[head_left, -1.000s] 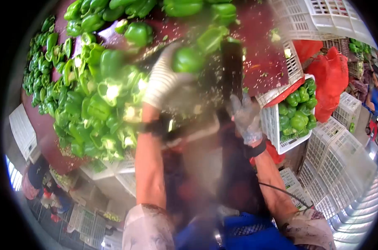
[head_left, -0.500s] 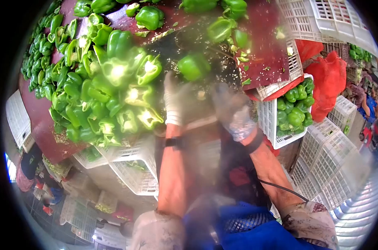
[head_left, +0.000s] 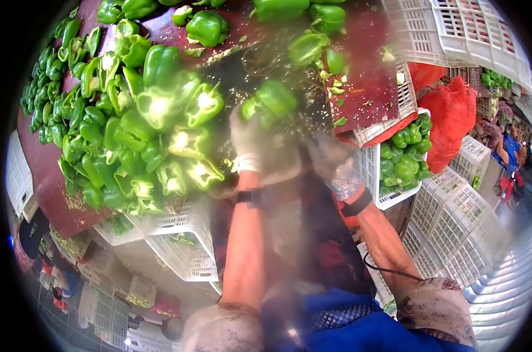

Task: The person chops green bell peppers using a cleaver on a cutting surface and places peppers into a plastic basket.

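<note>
My left hand (head_left: 246, 141), in a pale glove, is closed at the lower left of a green bell pepper (head_left: 276, 100); haze hides part of the fingers. The pepper is above a dark, seed-strewn patch (head_left: 307, 76) of the work surface. To its right is my right hand (head_left: 331, 159), gloved and apart from the pepper. Its fingers are smeared, and I cannot make out whether they hold anything. Just left of my left hand lies a large heap of green bell peppers (head_left: 131, 132), several cut open with pale cores showing.
The dark red table (head_left: 366, 88) carries more peppers and scraps at the back. A white crate of peppers (head_left: 405, 161) stands at right beside a red sack (head_left: 451, 123). Stacked white crates (head_left: 448, 217) are farther right, with another white crate (head_left: 184, 252) below the heap.
My left hand has come up against the pepper, which looks slightly turned. My right hand has dropped a little lower. The whole view has shifted slightly.
</note>
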`<state>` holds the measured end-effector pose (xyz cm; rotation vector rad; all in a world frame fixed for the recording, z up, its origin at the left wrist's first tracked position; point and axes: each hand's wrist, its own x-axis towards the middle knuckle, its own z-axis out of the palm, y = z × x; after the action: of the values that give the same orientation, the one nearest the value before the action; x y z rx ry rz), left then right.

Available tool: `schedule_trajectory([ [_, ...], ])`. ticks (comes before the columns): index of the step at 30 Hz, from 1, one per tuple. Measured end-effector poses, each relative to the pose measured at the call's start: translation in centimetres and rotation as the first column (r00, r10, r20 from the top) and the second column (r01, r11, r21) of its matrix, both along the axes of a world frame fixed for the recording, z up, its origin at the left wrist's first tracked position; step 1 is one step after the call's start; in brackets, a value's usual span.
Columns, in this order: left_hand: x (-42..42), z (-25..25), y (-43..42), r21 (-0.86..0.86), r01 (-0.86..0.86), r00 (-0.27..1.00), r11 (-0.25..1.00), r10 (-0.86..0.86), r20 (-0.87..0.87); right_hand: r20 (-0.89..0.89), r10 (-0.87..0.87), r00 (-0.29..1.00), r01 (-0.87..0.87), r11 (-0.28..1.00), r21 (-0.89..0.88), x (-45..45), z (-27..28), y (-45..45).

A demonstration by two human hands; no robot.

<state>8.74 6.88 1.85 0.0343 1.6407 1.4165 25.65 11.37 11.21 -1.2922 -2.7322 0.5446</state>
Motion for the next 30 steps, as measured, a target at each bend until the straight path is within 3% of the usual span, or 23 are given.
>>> schedule_trajectory([
  [1,-0.3,-0.2,0.2,-0.034,0.01,0.999,0.999,-0.012,-0.047,0.054,-0.049,0.997,0.05,0.998,-0.027,0.1,0.6,0.4],
  [4,-1.0,0.9,1.5,-0.12,0.054,0.974,0.991,-0.078,-0.21,-0.007,0.072,0.997,-0.07,0.988,0.135,0.9,-0.2,2.0],
  [6,-0.7,3.1,2.5,-0.188,0.063,0.996,0.98,-0.072,-0.043,0.047,0.07,0.996,-0.075,0.989,0.128,1.2,1.3,2.5],
  [8,0.3,-1.6,0.7,-0.26,0.147,0.909,0.954,-0.234,-0.345,0.161,0.069,0.985,-0.096,0.981,0.166,1.4,1.5,2.4],
  [9,-0.7,0.5,2.0,-0.42,0.195,0.825,0.886,-0.38,-0.419,0.24,0.065,0.969,-0.121,0.967,0.225,1.5,-0.3,2.4],
  [10,-0.7,-0.2,1.9,-0.412,0.21,0.833,0.887,-0.383,-0.399,0.329,0.052,0.943,-0.145,0.953,0.265,2.1,-2.4,2.0],
  [12,-0.5,-2.1,1.6,-0.411,0.19,0.851,0.892,-0.358,-0.385,0.364,0.052,0.93,-0.11,0.984,0.139,1.9,-5.5,1.4],
  [14,-0.5,-2.1,-0.3,-0.48,0.095,0.852,0.872,-0.321,-0.414,0.438,0.076,0.896,-0.068,0.997,-0.032,-0.6,-4.8,-1.6],
  [15,-1.1,-1.6,-1.1,-0.402,0.016,0.85,0.916,-0.224,-0.476,0.446,0.096,0.89,-0.071,0.995,-0.074,-1.8,-4.4,-2.5],
  [17,-4.1,5.4,-0.9,-0.279,-0.077,0.935,0.957,-0.028,-0.354,0.35,0.185,0.918,-0.188,0.982,-0.026,-3.8,-2.9,-3.8],
  [18,-5.2,7.3,-1.7,-0.251,-0.107,0.917,0.962,-0.002,-0.398,0.302,0.23,0.925,-0.243,0.97,0.003,-4.9,-2.1,-4.1],
  [19,-6.2,8.8,-2.3,-0.218,-0.128,0.899,0.968,0.02,-0.438,-0.153,0.112,0.982,-0.132,0.983,-0.126,-6.0,-1.6,-4.6],
  [20,-8.0,9.3,-3.7,-0.217,-0.124,0.813,0.968,-0.027,-0.582,0.231,0.278,0.932,-0.231,0.95,-0.21,-6.9,-2.8,-5.5],
  [21,-10.1,11.0,-3.5,-0.227,-0.181,0.792,0.957,0.005,-0.61,-0.025,0.155,0.988,-0.155,0.928,-0.339,-9.4,-1.6,-5.4],
  [22,-12.3,12.9,-3.2,-0.234,-0.238,0.77,0.943,0.036,-0.637,-0.298,-0.008,0.955,-0.145,0.86,-0.489,-12.0,-0.4,-5.3],
  [23,-14.0,14.6,-3.4,-0.213,-0.305,0.767,0.928,0.107,-0.632,-0.508,-0.174,0.844,-0.204,0.77,-0.604,-14.8,0.8,-5.6],
  [24,-15.5,15.9,-3.6,-0.193,-0.371,0.759,0.908,0.177,-0.626,-0.599,-0.128,0.79,-0.307,0.764,-0.567,-15.4,-2.4,-6.8],
  [25,-17.2,16.6,-3.3,-0.233,-0.324,0.729,0.917,0.085,-0.68,-0.682,-0.083,0.727,-0.405,0.75,-0.523,-15.7,-5.7,-8.1],
  [27,-18.8,15.6,-2.6,-0.389,-0.235,0.558,0.891,-0.204,-0.804,-0.607,0.266,0.749,-0.476,0.853,-0.213,-15.1,-7.8,-6.8],
  [29,-19.4,13.1,0.1,-0.445,-0.102,0.34,0.89,-0.39,-0.856,-0.173,0.233,0.957,-0.255,0.96,-0.116,-15.3,-0.5,-2.5],
  [30,-20.0,10.9,1.4,-0.397,-0.005,0.208,0.918,-0.387,-0.898,-0.322,0.046,0.946,-0.111,0.977,-0.185,-14.5,0.8,-1.1],
])
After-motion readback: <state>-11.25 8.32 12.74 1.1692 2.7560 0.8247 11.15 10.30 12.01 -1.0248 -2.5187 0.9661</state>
